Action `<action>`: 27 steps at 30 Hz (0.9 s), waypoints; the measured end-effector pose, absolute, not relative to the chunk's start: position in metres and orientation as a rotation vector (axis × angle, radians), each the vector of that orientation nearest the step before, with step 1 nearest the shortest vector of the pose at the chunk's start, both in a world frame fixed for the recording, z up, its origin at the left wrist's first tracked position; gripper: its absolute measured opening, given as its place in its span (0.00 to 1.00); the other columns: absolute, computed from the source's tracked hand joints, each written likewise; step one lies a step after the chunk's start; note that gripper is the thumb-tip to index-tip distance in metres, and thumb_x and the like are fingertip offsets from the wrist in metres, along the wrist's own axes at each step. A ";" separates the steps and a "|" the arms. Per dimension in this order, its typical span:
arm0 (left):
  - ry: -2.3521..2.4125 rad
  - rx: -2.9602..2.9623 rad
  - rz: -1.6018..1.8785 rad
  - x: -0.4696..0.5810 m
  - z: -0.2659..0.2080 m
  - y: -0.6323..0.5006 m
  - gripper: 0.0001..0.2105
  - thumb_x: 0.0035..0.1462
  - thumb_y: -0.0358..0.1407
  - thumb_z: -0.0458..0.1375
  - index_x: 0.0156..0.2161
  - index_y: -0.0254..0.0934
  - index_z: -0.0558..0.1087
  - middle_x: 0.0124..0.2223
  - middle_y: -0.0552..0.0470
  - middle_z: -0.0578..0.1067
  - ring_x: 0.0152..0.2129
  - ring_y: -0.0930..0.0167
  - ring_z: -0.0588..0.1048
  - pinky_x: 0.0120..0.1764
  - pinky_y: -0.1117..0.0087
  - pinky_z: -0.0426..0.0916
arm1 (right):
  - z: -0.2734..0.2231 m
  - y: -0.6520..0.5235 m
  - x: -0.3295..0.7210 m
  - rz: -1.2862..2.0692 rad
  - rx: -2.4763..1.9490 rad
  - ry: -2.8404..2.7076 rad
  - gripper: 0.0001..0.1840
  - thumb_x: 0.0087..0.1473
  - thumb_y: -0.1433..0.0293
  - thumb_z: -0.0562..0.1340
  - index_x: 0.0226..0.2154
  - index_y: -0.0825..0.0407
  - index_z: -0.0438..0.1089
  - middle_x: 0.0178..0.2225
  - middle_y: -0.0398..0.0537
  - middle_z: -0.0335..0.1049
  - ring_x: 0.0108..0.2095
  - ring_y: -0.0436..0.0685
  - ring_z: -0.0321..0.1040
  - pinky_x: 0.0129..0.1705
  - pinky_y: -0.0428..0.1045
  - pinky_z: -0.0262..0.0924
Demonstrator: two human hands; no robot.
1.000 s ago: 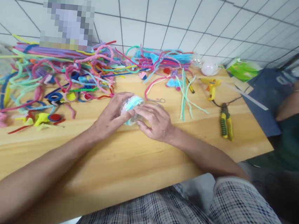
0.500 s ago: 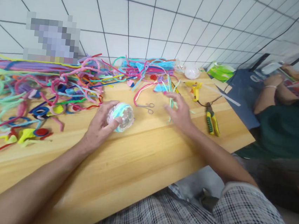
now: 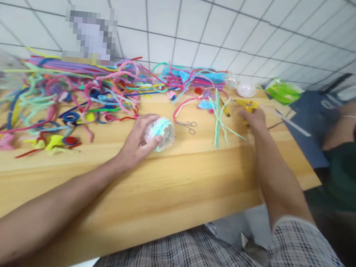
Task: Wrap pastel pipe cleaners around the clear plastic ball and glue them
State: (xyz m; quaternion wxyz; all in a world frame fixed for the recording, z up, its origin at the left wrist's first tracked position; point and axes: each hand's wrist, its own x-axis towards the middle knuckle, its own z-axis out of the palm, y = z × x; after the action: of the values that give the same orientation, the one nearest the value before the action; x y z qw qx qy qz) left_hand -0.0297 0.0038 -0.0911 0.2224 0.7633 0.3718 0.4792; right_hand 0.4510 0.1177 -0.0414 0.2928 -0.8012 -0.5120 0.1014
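Pale blue and mint-banded in the head view, the see-through ball (image 3: 167, 137) is just left of the scissors (image 3: 188, 125), clasped between the left hand's (image 3: 137, 140) thumb and fingers. Well right of the scissors and farther back, the right hand (image 3: 256, 119) is at the yellow glue gun (image 3: 247, 103); whether its fingers close round it, I cannot tell. Mint fuzzy strips (image 3: 218, 118) lie nearer, right of the scissors.

Clear pastel-striped ball (image 3: 165, 129), well left of yellow glue gun (image 3: 248, 103), nozzle (image 3: 235, 101) pointing left
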 end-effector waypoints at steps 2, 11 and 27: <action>1.016 2.118 1.335 -0.029 -0.091 0.005 0.27 0.77 0.54 0.59 0.72 0.44 0.67 0.67 0.41 0.74 0.66 0.55 0.75 0.69 0.49 0.73 | -0.035 0.123 0.445 0.294 -2.072 -1.293 0.08 0.63 0.64 0.68 0.38 0.52 0.75 0.32 0.49 0.80 0.34 0.55 0.71 0.41 0.53 0.69; 1.023 2.151 1.364 -0.025 -0.091 0.009 0.28 0.79 0.56 0.56 0.71 0.41 0.66 0.67 0.39 0.75 0.66 0.57 0.75 0.69 0.52 0.72 | 0.006 0.055 0.362 0.306 -1.443 -1.723 0.12 0.69 0.58 0.69 0.51 0.44 0.81 0.52 0.52 0.87 0.39 0.60 0.81 0.45 0.59 0.78; 0.949 2.222 1.364 -0.028 -0.089 0.008 0.26 0.80 0.52 0.57 0.74 0.43 0.65 0.68 0.40 0.74 0.67 0.56 0.74 0.71 0.50 0.70 | -0.014 -0.018 0.287 0.269 -1.032 -2.272 0.15 0.68 0.64 0.71 0.57 0.41 0.79 0.52 0.48 0.89 0.49 0.64 0.89 0.51 0.57 0.84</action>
State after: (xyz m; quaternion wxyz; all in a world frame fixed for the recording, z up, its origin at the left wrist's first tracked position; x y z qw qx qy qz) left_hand -0.0285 0.0081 -0.0886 0.1824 0.7874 0.3363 0.4834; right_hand 0.2870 -0.0177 -0.0138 0.3108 -0.3907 -0.8604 0.1020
